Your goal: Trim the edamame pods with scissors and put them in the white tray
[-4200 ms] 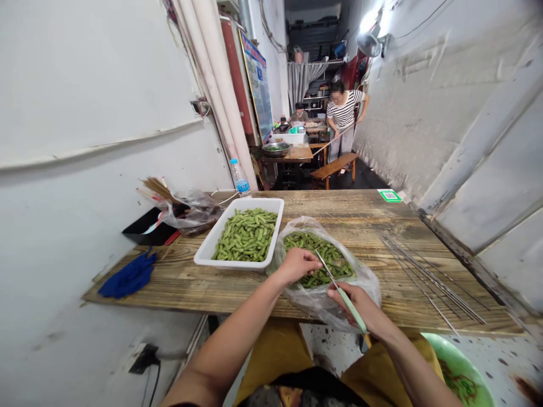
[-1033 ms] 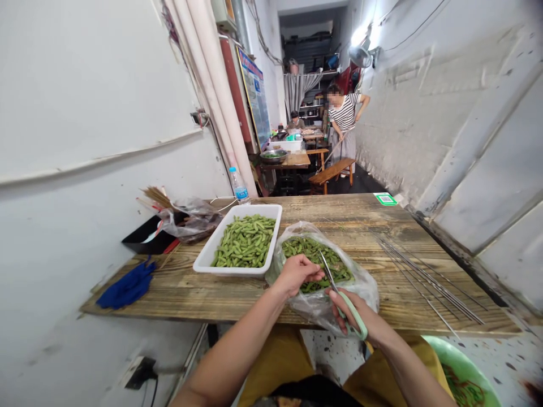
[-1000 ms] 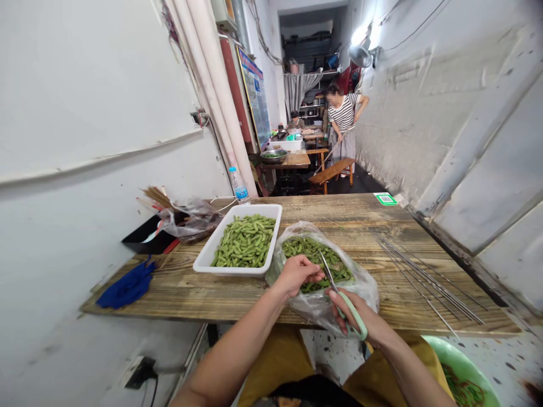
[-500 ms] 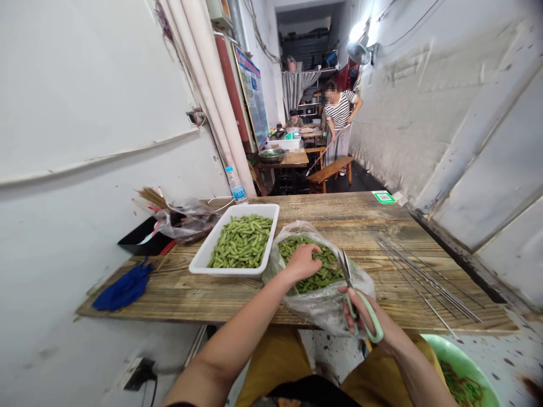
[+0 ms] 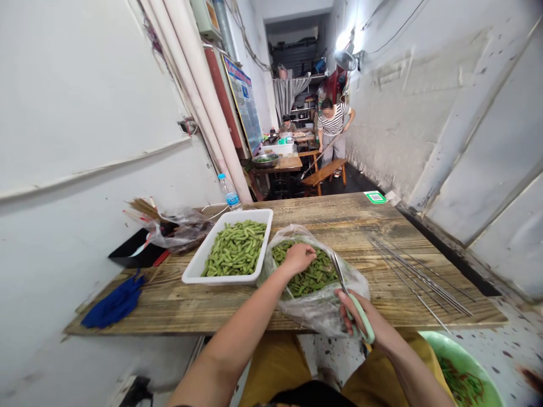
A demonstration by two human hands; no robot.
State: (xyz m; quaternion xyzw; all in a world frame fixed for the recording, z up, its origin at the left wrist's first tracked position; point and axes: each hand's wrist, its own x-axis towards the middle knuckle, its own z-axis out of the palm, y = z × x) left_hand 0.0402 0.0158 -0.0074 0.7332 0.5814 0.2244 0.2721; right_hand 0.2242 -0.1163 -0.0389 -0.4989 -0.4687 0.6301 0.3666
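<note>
My left hand reaches into a clear plastic bag, over a heap of green edamame pods. Its fingers are drawn together; whatever is between them is too small to make out. Scissors with pale green handles are in my right hand at the bag's near right side. Their blades point up and away, nearly together, beside the pods. To the left of the bag stands a white tray filled with more edamame pods.
Several metal skewers lie at the table's right. A water bottle, a black box and a blue cloth are leftward. A green basin sits below right. A person sweeps near a bench.
My left hand's thumb and fingers have come together over the pods. The scissor blades, slightly apart before, are nearer each other. The view has shifted a little.
</note>
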